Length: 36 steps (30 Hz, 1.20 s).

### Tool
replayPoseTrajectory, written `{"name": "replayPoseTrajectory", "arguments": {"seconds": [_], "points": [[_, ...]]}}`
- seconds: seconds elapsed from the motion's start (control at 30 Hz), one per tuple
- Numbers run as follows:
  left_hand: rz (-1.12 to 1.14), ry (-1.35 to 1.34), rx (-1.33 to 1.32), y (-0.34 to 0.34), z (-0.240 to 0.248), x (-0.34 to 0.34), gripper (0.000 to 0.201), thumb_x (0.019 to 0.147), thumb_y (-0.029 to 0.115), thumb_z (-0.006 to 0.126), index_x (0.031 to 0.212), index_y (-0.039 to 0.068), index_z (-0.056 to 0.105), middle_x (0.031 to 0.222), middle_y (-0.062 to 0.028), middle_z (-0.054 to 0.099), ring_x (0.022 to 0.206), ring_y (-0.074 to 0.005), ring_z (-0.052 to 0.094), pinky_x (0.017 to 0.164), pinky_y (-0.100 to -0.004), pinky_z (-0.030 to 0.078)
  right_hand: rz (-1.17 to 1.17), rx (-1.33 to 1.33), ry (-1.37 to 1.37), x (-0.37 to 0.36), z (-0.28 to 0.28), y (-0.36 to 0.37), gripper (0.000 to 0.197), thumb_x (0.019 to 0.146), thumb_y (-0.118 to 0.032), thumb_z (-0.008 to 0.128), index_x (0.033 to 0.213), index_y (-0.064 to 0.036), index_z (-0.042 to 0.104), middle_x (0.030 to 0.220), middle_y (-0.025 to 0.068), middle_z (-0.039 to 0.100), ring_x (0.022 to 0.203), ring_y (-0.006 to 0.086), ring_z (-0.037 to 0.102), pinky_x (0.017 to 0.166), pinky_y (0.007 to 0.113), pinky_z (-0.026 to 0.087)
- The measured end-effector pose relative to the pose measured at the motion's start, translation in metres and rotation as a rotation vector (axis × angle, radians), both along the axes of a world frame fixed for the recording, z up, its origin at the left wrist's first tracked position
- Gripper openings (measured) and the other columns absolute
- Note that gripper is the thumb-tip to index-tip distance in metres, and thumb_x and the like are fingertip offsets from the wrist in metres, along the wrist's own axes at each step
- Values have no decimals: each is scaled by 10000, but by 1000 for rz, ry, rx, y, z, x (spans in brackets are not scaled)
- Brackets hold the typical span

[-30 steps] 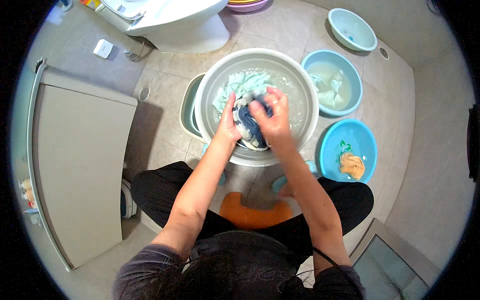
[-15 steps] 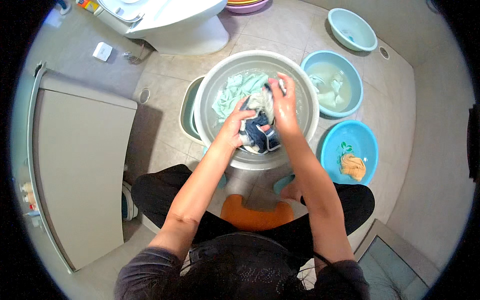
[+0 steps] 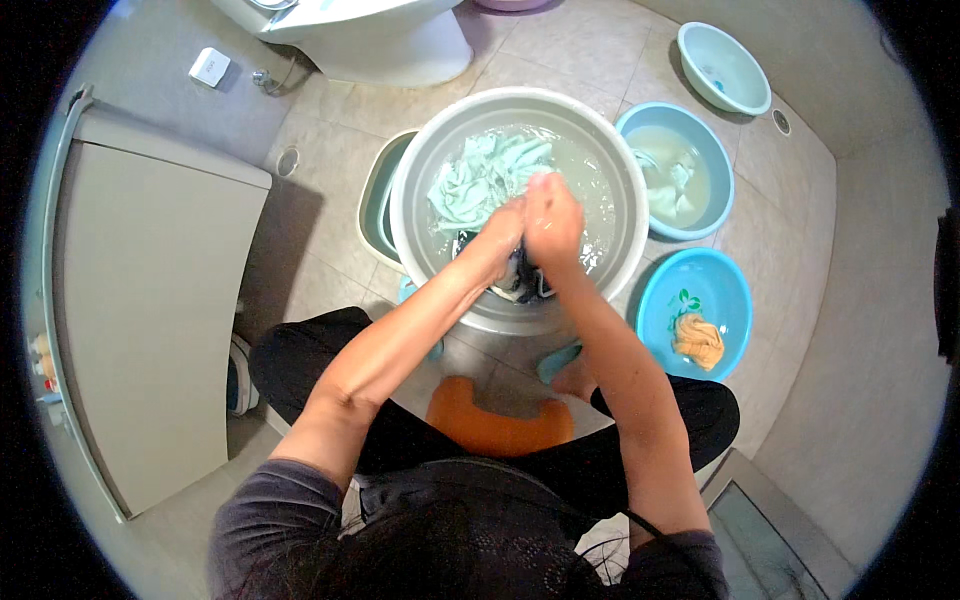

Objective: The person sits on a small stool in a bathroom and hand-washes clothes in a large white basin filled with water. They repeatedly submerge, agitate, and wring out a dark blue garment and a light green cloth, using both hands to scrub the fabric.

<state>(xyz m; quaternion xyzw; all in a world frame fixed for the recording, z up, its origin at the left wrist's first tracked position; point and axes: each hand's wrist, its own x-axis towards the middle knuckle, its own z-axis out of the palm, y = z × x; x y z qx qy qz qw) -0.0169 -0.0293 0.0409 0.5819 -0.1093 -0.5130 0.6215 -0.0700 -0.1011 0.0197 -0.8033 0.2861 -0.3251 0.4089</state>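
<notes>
Both my hands are brought together over a large grey basin [image 3: 430, 125] holding cloudy water. My left hand [image 3: 505, 232] and my right hand [image 3: 553, 225] are closed against each other, bunching a navy-and-white garment [image 3: 512, 285]. Much of the garment is hidden under my hands and wrists; its lower part lies in the water at the basin's near side. Just beyond my fingers, a crumpled mint-green cloth [image 3: 485, 175] floats at the far left of the basin.
On the right stand a blue basin of cloudy water [image 3: 725, 170] with pale cloth, a bright blue basin [image 3: 738, 300] with an orange cloth [image 3: 698, 342], and a pale basin [image 3: 745, 95] farther back. An orange stool [image 3: 495, 425] is below me, a toilet [image 3: 400, 45] beyond, a grey cabinet [image 3: 155, 320] left.
My hands have come together and closed over the navy-and-white garment, which was spread between them before. It now sits lower, partly in the water. The view has shifted slightly.
</notes>
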Motion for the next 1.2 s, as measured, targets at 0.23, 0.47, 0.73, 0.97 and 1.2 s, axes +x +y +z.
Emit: {"name": "replayPoseTrajectory", "arguments": {"seconds": [0.23, 0.47, 0.73, 0.97, 1.2], "points": [[-452, -530, 248, 1, -29, 9, 549, 880, 438, 364, 1208, -1, 401, 1134, -205, 501, 1062, -291, 467, 913, -335, 335, -77, 395, 232, -6, -11, -70, 429, 863, -412, 400, 850, -9, 547, 806, 178, 566, 772, 320, 546, 715, 401, 415], [-364, -996, 537, 20, -47, 48, 490, 760, 293, 587, 1108, -6, 413, 1030, -260, 537, 918, -433, 522, 800, -445, 420, 138, -474, 741, -19, -52, -36, 352, 797, -382, 481, 945, -67, 535, 1005, 177, 494, 959, 370, 470, 769, 492, 393], [-426, -1232, 671, 13, -50, 48, 354, 749, 224, 591, 992, 17, 437, 812, -190, 592, 780, -325, 595, 665, -423, 464, -151, 285, 571, 20, -81, -65, 413, 841, -367, 478, 1066, -24, 524, 1056, 173, 522, 942, 286, 524, 781, 395, 441], [241, 606, -56, 19, -37, 36, 319, 871, 312, 431, 959, 27, 544, 858, -95, 598, 755, -202, 575, 716, -350, 457, 35, 55, 30, -9, 18, 16, 251, 772, -288, 613, 842, -56, 545, 1065, 181, 508, 1004, 273, 463, 836, 413, 348], [39, 436, -94, 19, -41, 20, 275, 883, 263, 383, 977, 73, 558, 882, -80, 608, 723, -175, 579, 705, -299, 459, -26, 145, 224, 7, -3, 5, 200, 786, -234, 573, 853, -50, 540, 937, 193, 554, 918, 315, 528, 774, 397, 399]]}}
